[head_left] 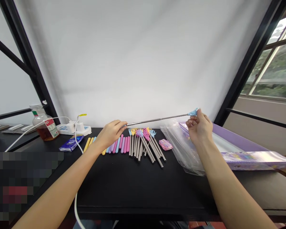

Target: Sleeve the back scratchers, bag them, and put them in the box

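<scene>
The near edge of the black table point(138, 210) runs across the bottom of the view, and a broad bare stretch of tabletop lies between that edge and the two forearms reaching in from either side. A white cable point(76, 203) drops over the near edge on the left.

Further in, the left hand point(109, 133) is raised just above the table, palm down, fingers curled round the handle end of a thin metal rod point(157, 120). The right hand point(200, 125) is lifted a little higher, knuckles toward the camera, fingertips pinching the small blue claw point(193, 112) at the rod's other end. The rod hangs in the air between both grips, stretched long and sloping slightly up to the right (well clear of the tabletop).

Beneath it lies a row of short rods point(143, 146) with coloured claws, beside pastel handle sleeves point(120, 144) and a small pink packet point(165, 144). Under the right hand sit clear plastic bags point(181, 146) and a purple box point(238, 149) near the right edge.

At the back left stand a bottle point(44, 125), a blue pack point(71, 143) and a white power strip point(73, 128), against the white wall point(138, 57).
</scene>
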The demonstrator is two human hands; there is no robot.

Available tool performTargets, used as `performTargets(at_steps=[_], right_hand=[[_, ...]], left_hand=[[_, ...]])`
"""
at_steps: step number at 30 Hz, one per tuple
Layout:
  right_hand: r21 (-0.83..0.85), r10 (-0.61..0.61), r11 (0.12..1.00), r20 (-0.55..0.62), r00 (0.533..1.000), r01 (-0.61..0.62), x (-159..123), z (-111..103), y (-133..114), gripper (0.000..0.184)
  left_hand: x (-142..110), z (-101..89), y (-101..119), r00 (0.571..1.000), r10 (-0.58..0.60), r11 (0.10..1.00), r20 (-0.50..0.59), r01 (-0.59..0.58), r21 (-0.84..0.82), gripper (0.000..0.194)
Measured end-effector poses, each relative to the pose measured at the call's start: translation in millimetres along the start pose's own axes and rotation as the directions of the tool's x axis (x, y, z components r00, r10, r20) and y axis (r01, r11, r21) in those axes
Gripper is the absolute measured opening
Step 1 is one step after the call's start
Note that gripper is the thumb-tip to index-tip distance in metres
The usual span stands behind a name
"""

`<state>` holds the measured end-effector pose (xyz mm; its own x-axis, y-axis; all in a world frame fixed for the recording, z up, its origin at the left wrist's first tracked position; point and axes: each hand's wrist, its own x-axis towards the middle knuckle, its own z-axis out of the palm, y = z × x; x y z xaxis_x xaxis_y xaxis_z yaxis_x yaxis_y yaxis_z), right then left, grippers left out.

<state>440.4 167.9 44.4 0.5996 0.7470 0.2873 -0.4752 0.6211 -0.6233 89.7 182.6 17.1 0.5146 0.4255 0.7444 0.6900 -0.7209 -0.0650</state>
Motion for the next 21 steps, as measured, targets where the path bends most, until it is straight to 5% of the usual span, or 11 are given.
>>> performTargets(at_steps=[3,9,14,16,21], right_hand=[[-0.029,-0.001,1.000,0.084,0.996,0.004,1.7,-2.7,-3.8,0.036],[-0.208,0.136,0.976,0.381,0.914,-0.059,-12.8,3.7,-1.2,0.047],[-0.499,0.385,0.867,0.665,0.640,-0.002,-46.3,18.1,25.4,0.040],[-0.532,0.405,0.845,0.705,0.582,0.055,-54.3,20.7,32.7,0.038],[-0.559,0.456,0.829,0.651,0.607,-0.024,-52.8,19.5,34.0,0.037]], left_hand=[[-2.4,-0.4,-8.4,1.000,0.011,1.000,0.027,-0.011,0.002,0.027],[-0.9,-1.5,-0.3,0.984,0.075,0.996,-0.161,-0.081,-0.028,0.020],[-2.1,17.0,41.4,0.979,0.182,0.983,-0.088,-0.180,0.030,0.023],[-2.6,21.0,48.7,0.983,0.169,0.985,-0.079,-0.164,0.058,0.023],[2.3,14.9,43.3,0.984,0.121,0.992,-0.132,-0.116,0.043,0.016]])
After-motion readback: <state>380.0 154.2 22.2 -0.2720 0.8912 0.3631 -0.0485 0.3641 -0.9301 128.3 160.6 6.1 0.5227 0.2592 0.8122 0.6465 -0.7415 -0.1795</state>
